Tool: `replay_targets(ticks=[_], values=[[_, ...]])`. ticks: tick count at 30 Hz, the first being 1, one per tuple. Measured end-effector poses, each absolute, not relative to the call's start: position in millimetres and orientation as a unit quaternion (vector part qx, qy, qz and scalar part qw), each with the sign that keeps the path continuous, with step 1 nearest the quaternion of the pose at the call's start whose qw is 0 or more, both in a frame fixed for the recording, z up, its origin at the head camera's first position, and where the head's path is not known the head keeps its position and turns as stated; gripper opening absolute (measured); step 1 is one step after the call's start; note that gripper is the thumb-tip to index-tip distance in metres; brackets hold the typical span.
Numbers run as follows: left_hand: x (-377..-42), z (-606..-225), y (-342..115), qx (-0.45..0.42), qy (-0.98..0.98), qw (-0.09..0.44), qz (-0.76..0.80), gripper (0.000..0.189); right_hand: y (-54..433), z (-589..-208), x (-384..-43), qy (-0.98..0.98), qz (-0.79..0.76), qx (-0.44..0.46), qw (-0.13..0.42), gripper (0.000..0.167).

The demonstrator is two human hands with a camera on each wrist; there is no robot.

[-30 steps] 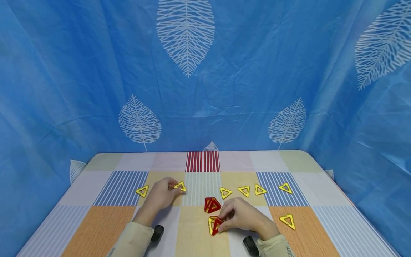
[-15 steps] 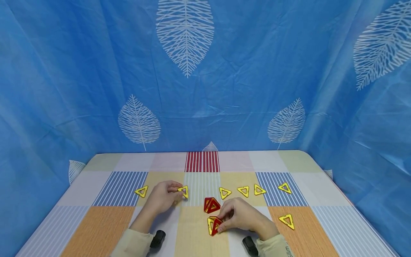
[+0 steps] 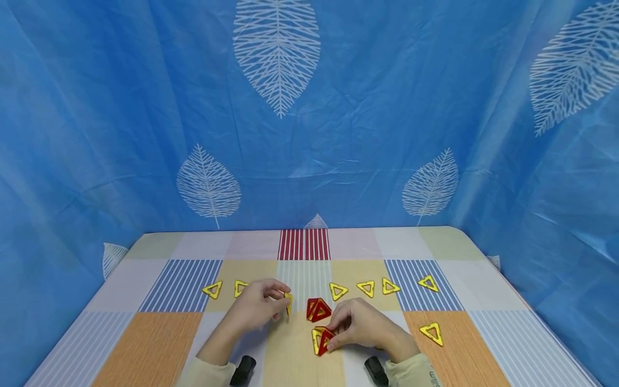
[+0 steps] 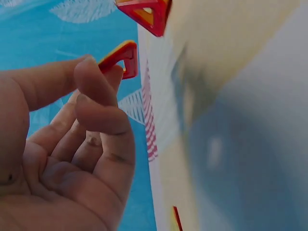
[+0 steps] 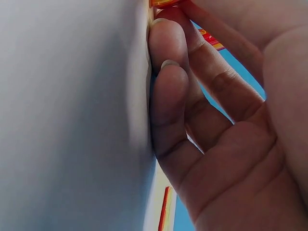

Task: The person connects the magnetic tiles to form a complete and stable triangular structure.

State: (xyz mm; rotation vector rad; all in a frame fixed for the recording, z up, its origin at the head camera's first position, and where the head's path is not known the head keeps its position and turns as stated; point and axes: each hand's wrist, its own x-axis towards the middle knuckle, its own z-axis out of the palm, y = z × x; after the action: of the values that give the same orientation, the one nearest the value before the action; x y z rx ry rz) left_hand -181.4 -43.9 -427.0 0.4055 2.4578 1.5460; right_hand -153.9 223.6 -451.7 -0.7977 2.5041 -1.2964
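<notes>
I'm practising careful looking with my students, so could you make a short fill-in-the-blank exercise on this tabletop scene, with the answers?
1. In the head view, the tile pinched by the left hand is to the ____ of the red pyramid.
2. The right hand pinches a piece that shows red and ____.
3. Exactly ____ yellow tile lies on the right-hand orange patch.
4. The blue curtain is printed with white ____.

Missing words: left; yellow; one; leaves.

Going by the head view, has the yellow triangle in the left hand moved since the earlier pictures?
Yes: judged against the red-striped patch, the yellow triangle in the left hand has shifted rightward and lower in the picture.
</notes>
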Motion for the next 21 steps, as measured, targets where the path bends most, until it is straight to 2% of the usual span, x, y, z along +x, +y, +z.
replay_targets(ticks=[5,13,21], values=[[-173.4,-424.1,-38.2,0.176,0.821,0.129,0.528,0.020,222.4,-451.1,-154.1,0.851,-0.436,-0.273,0.104,0.018],[-160.4,-426.7,-23.3,0.220,0.817,0.173,0.504,0.013,221.5,-451.6,-155.6,0.854,-0.427,-0.283,0.091,0.017],[-155.5,-430.7,-11.0,0.225,0.832,0.175,0.476,0.013,221.1,-452.2,-155.1,0.852,-0.430,-0.281,0.095,0.017]])
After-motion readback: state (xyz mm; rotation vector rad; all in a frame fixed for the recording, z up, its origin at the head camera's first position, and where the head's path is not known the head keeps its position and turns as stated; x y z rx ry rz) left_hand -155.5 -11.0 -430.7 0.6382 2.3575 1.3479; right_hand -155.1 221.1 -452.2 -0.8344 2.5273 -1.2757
